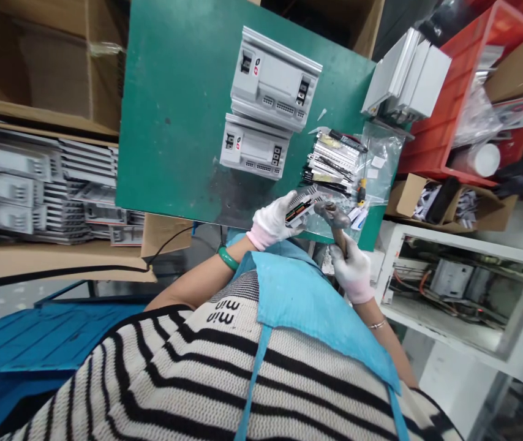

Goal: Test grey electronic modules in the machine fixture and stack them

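My left hand [274, 222], in a white glove, is closed on a small grey ribbed housing [302, 207] with dark, orange and green parts along one side. The housing is at the table's near edge. In my gloved right hand [354, 269] is a hammer [332, 215], gripped by its wooden handle; its metal head is just right of the housing. Whether the two touch, I cannot tell. Past my hands lies a bundle of silver and black strips [334, 160]. A yellow-and-black screwdriver [361, 191] is beside it.
Two grey modules [273, 79] lie on the green table [174, 110], with more upright units [406, 76] at its right corner. A red crate [449, 122] and a small parts carton [402, 199] flank the right. Cartons of modules [8, 190] stand left.
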A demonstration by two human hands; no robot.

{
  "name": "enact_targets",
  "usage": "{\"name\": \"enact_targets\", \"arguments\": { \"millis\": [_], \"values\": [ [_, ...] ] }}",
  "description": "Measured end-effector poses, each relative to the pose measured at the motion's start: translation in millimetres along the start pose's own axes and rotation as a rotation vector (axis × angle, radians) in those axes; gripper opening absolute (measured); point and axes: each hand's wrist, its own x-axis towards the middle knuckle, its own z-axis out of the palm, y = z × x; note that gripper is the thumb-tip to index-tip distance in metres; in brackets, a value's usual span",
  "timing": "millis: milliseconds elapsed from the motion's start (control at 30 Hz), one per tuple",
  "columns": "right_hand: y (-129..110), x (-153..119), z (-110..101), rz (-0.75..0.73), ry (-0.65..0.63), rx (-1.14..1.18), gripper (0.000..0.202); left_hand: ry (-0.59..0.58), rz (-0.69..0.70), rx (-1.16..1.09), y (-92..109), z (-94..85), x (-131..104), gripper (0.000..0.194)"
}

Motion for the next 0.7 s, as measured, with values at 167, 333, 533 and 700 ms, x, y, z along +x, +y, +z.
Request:
{"name": "enact_targets", "arguments": {
  "millis": [167,333,533,700],
  "values": [
    [-3,-6,0,0.104,-0.095,0.149,0.044,-0.006,0.008,-0.027,0,-1.6,1,0.089],
    [16,17,-16,0.378,-0.071,0.328,0.044,-0.014,0.008,-0.090,-5,-6.0,2,0.100],
    [82,126,-24,0.343,0.211,-0.032,0.046,0.030,0.063,-0.138,-8,-15.7,0,0.105],
    [103,210,-12,0.393,0.158,-0.118,0.043,0.029,0.074,-0.087,3,-18.0,3,0.101]
  ]
}}
